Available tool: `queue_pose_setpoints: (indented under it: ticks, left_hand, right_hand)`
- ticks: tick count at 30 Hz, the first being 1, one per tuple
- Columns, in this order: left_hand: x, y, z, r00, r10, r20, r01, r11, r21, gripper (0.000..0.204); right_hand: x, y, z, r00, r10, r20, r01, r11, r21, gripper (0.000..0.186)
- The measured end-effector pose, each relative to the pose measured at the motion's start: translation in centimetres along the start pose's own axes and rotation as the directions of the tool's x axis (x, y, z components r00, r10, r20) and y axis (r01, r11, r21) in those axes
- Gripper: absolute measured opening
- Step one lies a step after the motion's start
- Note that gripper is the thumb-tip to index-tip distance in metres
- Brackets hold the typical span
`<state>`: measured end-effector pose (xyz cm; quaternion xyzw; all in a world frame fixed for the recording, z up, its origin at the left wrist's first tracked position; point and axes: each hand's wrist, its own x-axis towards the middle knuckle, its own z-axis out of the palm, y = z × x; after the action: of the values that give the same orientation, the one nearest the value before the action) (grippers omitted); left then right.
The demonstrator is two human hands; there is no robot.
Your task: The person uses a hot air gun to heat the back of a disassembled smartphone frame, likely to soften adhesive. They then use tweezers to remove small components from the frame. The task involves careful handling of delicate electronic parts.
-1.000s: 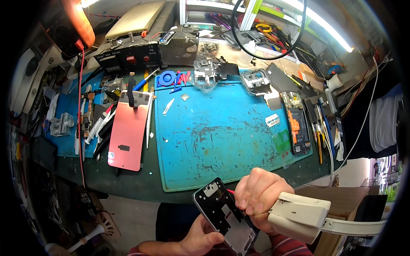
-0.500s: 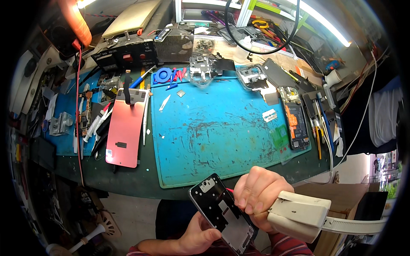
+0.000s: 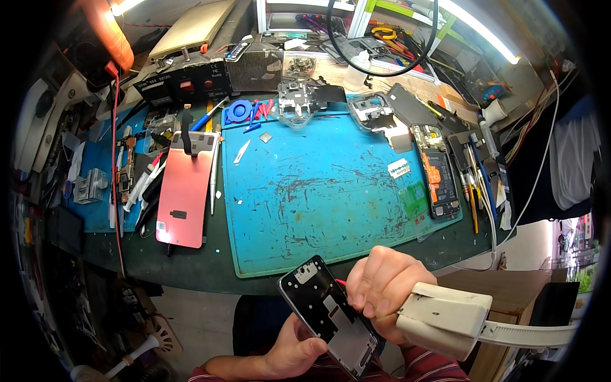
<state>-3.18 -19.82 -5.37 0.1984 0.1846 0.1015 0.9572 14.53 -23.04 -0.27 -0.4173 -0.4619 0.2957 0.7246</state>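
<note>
My left hand [image 3: 296, 350] grips a black phone frame [image 3: 328, 318] by its side, the frame tilted below the mat's front edge with its white-spotted inner face up. My right hand [image 3: 382, 290] is curled round a thin red tool [image 3: 340, 281], mostly hidden by the fingers, at the frame's right side. A white plastic housing with a ribbed band [image 3: 442, 318] covers part of the right hand and wrist. Above the hands lies a scratched blue mat [image 3: 305, 210]. A pink panel with a black ribbon [image 3: 181, 197] lies left of it, and an opened phone [image 3: 435, 178] at right.
Phone parts in clear holders [image 3: 296, 102], a blue ring-shaped piece [image 3: 239, 109] and a razor blade [image 3: 399, 167] are on the bench. A black boxed device [image 3: 178, 86] stands at the back, tools [image 3: 474, 184] at right, a red cable [image 3: 116, 165] at left.
The whole bench has shifted up and left in the picture. The phone frame and my hands sit slightly higher and further left, with the same grips.
</note>
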Motion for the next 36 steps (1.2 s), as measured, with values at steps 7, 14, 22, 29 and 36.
queue_pose_setpoints:
  ticks: [7,14,22,29,36]
  left_hand:
    - [0.2,-0.2,-0.1,0.999,0.034,0.002,-0.034,0.996,-0.086,0.093]
    - [0.1,0.3,0.6,0.999,0.023,-0.031,-0.022,0.999,0.032,0.084]
    - [0.0,-0.3,0.2,0.999,0.036,-0.041,-0.035,0.999,0.023,0.084]
    - [0.0,-0.2,0.4,0.998,0.041,-0.046,-0.040,0.999,0.025,0.085]
    - [-0.1,-0.4,0.1,0.998,0.044,-0.053,-0.042,0.999,0.032,0.085]
  right_hand:
    - [-0.1,-0.2,0.2,0.999,0.016,-0.032,-0.015,0.999,0.039,0.020]
    - [-0.3,-0.2,0.2,0.999,0.017,-0.048,-0.015,0.998,0.054,0.019]
    - [-0.4,-0.5,0.2,0.998,0.021,-0.061,-0.018,0.998,0.053,0.020]
    - [-0.8,-0.4,0.1,0.997,0.017,-0.071,-0.012,0.998,0.066,0.020]
    - [-0.9,-0.2,-0.2,0.999,0.000,-0.051,0.004,0.996,0.085,0.020]
